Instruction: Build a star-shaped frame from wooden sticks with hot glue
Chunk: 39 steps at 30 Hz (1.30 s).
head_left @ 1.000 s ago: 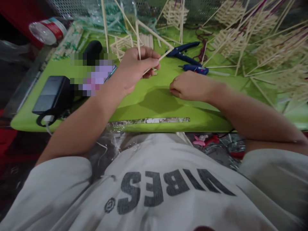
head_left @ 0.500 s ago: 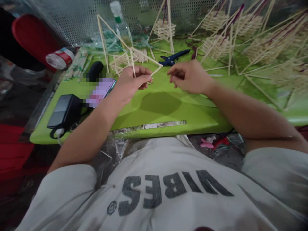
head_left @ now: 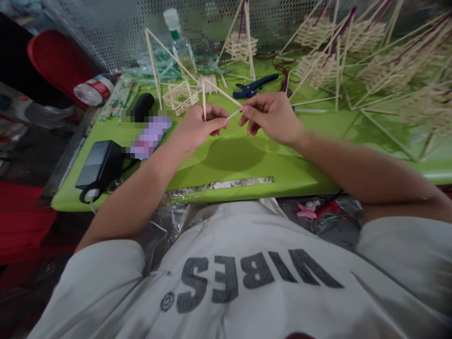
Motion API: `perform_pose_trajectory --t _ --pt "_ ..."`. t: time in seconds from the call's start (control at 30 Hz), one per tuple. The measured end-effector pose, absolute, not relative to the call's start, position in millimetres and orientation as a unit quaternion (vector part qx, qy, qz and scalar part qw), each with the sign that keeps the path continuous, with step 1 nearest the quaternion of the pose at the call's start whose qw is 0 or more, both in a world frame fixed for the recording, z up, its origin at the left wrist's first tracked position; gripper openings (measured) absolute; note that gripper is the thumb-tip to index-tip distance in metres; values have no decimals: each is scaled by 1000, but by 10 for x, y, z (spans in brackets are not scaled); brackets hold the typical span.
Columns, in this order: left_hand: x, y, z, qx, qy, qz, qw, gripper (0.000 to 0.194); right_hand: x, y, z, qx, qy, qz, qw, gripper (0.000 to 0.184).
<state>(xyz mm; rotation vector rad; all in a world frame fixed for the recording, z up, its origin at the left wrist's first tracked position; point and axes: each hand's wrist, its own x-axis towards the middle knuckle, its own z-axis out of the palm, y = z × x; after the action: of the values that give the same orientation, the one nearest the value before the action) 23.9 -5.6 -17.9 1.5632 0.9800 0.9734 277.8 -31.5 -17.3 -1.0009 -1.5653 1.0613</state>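
Observation:
My left hand [head_left: 205,123] is closed round part of a thin wooden stick frame [head_left: 226,95], whose pale sticks join at angles. At the frame's right corner my right hand [head_left: 270,117] pinches the joint between thumb and forefinger. Both hands hang over the green table [head_left: 233,155], with a shadow beneath them. Blue pliers [head_left: 256,86] lie just beyond my right hand. Behind my left hand sit a small woven stick piece [head_left: 181,95] and a row of short sticks [head_left: 208,84]. My palms hide part of the frame.
Several stick structures with purple string [head_left: 318,66] crowd the right side. A clear bottle [head_left: 181,44] stands at the back. On the left are a phone [head_left: 150,136], a black cylinder [head_left: 143,107], a dark box with a cable [head_left: 100,165] and a tipped plastic jar [head_left: 93,90].
My right hand has moved left and closed on the frame's corner. The frame and my left hand have shifted slightly right and nearer to me.

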Motion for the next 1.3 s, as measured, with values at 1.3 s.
perform_pose_trajectory --t 1.3 --pt "188 -73 -78 587 363 526 498 34 2859 -297 -148 -422 -565 344 620 49"
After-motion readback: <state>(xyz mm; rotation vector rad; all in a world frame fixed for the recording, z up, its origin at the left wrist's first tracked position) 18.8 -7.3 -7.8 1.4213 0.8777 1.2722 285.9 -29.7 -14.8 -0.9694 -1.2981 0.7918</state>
